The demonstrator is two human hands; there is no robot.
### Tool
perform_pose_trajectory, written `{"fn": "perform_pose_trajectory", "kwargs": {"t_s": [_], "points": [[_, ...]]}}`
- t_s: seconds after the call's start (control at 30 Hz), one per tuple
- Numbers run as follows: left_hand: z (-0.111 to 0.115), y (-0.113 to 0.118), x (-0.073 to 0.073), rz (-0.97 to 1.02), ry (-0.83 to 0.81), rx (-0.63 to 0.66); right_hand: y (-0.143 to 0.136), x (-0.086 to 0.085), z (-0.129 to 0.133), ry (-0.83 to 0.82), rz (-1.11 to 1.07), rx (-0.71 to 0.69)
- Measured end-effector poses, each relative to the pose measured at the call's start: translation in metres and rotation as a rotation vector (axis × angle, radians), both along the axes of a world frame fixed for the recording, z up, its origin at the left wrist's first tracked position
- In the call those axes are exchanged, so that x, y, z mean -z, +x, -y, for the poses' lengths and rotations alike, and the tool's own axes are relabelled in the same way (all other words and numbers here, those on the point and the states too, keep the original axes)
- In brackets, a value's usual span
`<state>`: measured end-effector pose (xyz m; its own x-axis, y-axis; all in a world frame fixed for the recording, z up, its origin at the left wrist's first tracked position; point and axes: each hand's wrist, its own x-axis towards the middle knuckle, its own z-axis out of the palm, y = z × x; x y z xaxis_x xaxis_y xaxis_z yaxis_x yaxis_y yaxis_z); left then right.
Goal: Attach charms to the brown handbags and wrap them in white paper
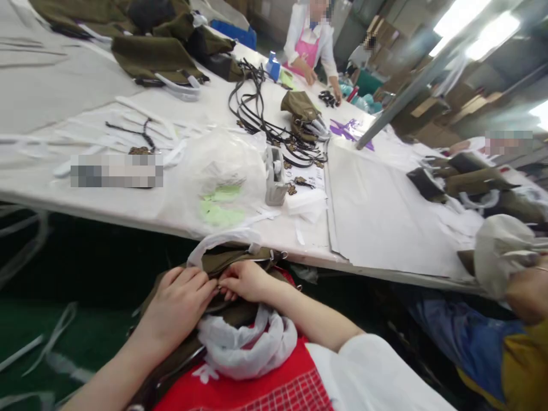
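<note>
An olive-green handbag (220, 261) rests on my lap against the table edge. Its two handles are wrapped in whitish padding; the far handle (222, 235) stands up and the near wrapped handle (250, 359) droops over my red apron. My left hand (182, 299) lies over the bag's opening, fingers bent, thumb and forefinger pinched at its middle. Meeting it there, my right hand (245, 281) pinches the same spot with curled fingers. The small part between the fingertips is mostly hidden. A metal ring (284, 255) shows at the bag's right end.
On the white table (385, 222) are a clear plastic bag (226, 160) with green pieces, a grey tape dispenser (275, 177), black straps (257, 108) and more olive bags (156, 57). A co-worker in a pink apron (307, 48) stands across; another person's arm (528, 291) is at right.
</note>
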<state>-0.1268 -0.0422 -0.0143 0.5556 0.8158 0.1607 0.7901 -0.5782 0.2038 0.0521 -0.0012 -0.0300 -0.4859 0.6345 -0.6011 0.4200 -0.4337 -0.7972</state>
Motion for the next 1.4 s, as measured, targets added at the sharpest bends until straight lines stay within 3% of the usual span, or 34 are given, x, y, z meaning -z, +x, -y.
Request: {"fn": "perform_pose_trajectory", "kwargs": {"t_s": [0.1, 0.3, 0.4, 0.57, 0.63, 0.8, 0.87, 0.93, 1.03, 1.13, 1.27, 1.4], "points": [[-0.008, 0.000, 0.013, 0.055, 0.044, 0.032, 0.004, -0.002, 0.002, 0.202, 0.059, -0.024], [-0.011, -0.003, 0.024, 0.094, 0.100, -0.027, 0.009, -0.030, -0.004, 1.103, 0.225, -0.114], [-0.010, -0.004, 0.027, 0.120, 0.173, -0.005, 0.008, -0.030, -0.015, 1.285, 0.339, -0.193], [-0.014, -0.007, 0.024, 0.211, 0.255, 0.056, 0.008, -0.009, -0.030, 1.302, 0.458, -0.289], [-0.015, -0.007, 0.011, 0.275, 0.248, 0.069, 0.010, -0.008, -0.032, 1.280, 0.449, -0.323], [-0.008, 0.005, -0.037, 0.381, 0.117, 0.087, 0.025, -0.022, -0.028, 1.231, 0.430, -0.365], [-0.008, 0.010, -0.042, 0.364, 0.053, 0.099, 0.030, -0.018, -0.031, 1.219, 0.423, -0.336], [-0.010, 0.012, -0.031, 0.328, 0.004, 0.081, 0.031, -0.005, -0.037, 1.185, 0.457, -0.315], [-0.013, 0.008, -0.002, 0.295, -0.055, 0.002, 0.024, 0.016, -0.046, 1.100, 0.542, -0.293], [-0.013, 0.002, 0.019, 0.292, -0.090, -0.064, 0.014, 0.018, -0.054, 1.132, 0.520, -0.262], [-0.010, 0.000, 0.020, 0.330, -0.102, -0.125, 0.004, -0.006, -0.081, 1.280, 0.380, -0.101], [-0.007, 0.004, 0.013, 0.338, -0.150, -0.182, -0.007, -0.019, -0.137, 1.105, 0.441, 0.013]]}}
